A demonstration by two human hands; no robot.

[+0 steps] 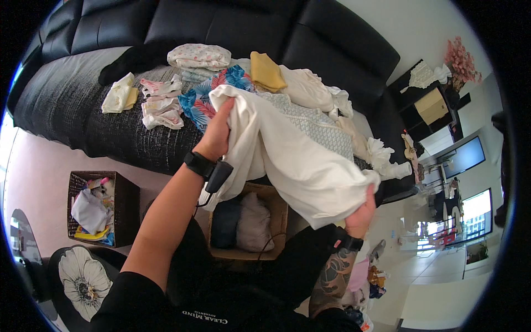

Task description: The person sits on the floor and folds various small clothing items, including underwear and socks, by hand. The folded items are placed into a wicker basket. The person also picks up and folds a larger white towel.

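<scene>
A white cloth garment (pixel 307 170) is stretched between my hands, in front of a black leather sofa. My left hand (pixel 218 133) grips its left end, and my right hand (pixel 363 211) holds the lower right end. Behind it on the sofa lie a blue and pink leaf-print cloth (pixel 197 101), a folded yellow cloth (pixel 266 71), a pale textured knit (pixel 321 124) and cream clothing (pixel 305 87). Below the garment stands a cardboard box (pixel 280 222) holding dark and greyish folded cloth (pixel 254 224).
Small folded baby clothes (pixel 161 103) and a folded dotted cloth (pixel 199 57) rest on the sofa (pixel 83 95). A dark woven basket (pixel 126 207) with mixed items stands on the floor at left, near a flower-print cushion (pixel 85 282). More clothes (pixel 359 276) lie at lower right.
</scene>
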